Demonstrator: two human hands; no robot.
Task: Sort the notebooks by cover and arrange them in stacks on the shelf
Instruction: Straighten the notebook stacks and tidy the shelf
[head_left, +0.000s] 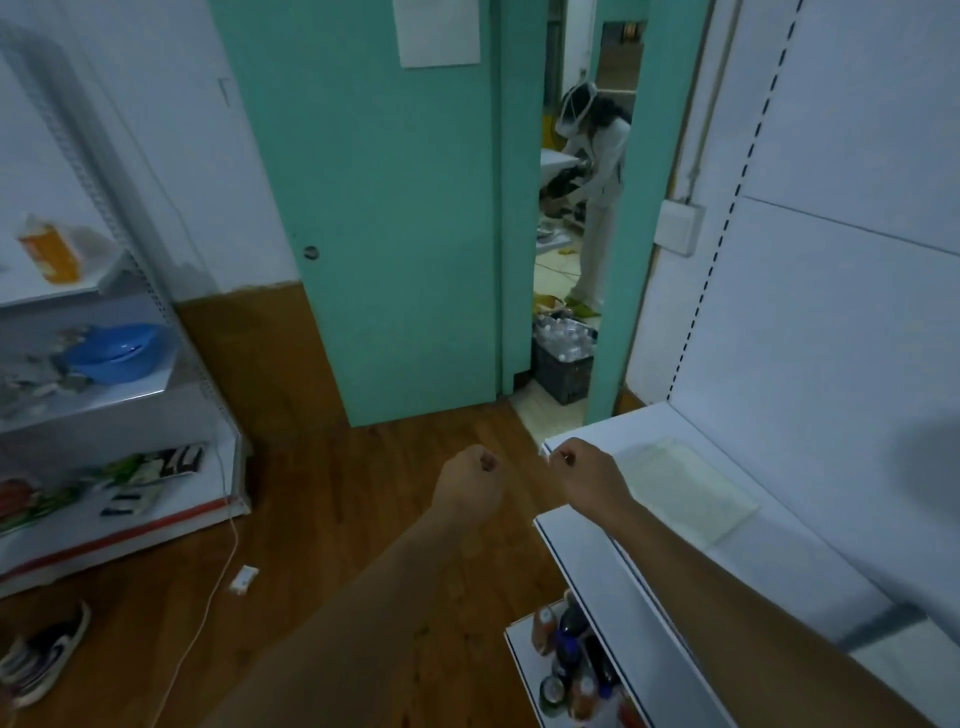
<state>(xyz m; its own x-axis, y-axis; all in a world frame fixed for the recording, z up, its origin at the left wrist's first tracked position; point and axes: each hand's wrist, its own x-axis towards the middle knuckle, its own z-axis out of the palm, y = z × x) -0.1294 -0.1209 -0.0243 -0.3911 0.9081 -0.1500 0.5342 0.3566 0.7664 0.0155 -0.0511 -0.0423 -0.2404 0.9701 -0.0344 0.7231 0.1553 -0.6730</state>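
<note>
- Both hands are curled into fists and hold nothing. The left hand (470, 480) hangs over the wooden floor (332, 545), and the right hand (589, 475) hovers at the near left corner of the white shelf (810, 540).
- No plainly readable notebook sits under either hand. The likeliest candidates are the printed covers (156, 465) lying on the bottom board of the left shelving unit (171, 514), well apart from both hands. Blur leaves it uncertain whether they are notebooks.
- A pale flat sheet or tray (685, 488) lies on the white shelf just beyond the right hand. What it is cannot be told.
- Risk: stacks set close to the front edge of the white shelf could slide off, since no front lip is visible there. They would drop onto the bottles (569, 660) on the lower board.
- Risk: a white cable (221, 566) runs across the floor to a small adapter (244, 578), with a shoe (44, 657) at the left edge. Crossing between the two units with arms full, a foot could catch any of these.
- Risk: in this dim, blurred view, similar covers may be sorted into the wrong stack.
- The room has a teal door (395, 234) ajar. Another person (597, 208) bends over clutter beyond it. A blue basin (117, 353) sits on the left unit's middle board.
</note>
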